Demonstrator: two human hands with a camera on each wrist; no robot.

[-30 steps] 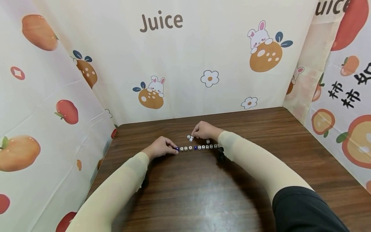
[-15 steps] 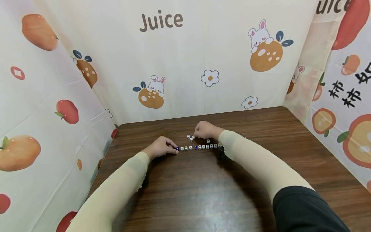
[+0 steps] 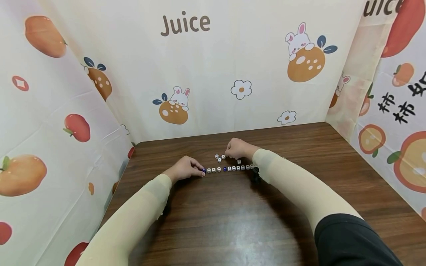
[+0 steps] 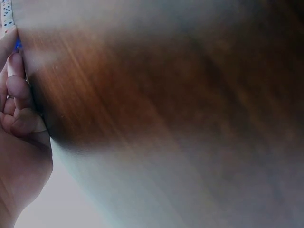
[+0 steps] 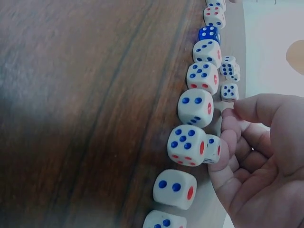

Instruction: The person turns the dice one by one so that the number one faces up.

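Note:
At the left end of a row of dice, my left hand [image 3: 185,168] pinches a blue die [image 3: 203,170] between thumb and finger; a bit of blue die [image 4: 18,45] shows between the fingertips in the left wrist view. Behind the row, my right hand [image 3: 237,148] is low over the table, fingers curled and fingertips close together beside a loose white die [image 3: 223,157]. In the right wrist view a white die [image 5: 230,92] sits just beyond the thumb tip. I cannot tell whether a die is hidden between the right fingertips.
The row holds several white dice [image 3: 238,168] and a second blue die [image 3: 225,169]. Two more loose white dice [image 3: 216,156] lie behind it, and another white die [image 3: 239,162] sits close under the right wrist. Printed cloth [image 3: 213,74] walls the brown table [image 3: 213,214].
My right hand has shifted slightly right, away from the loose dice. One white die there has moved a little right and now shows fully. The left hand stays in place.

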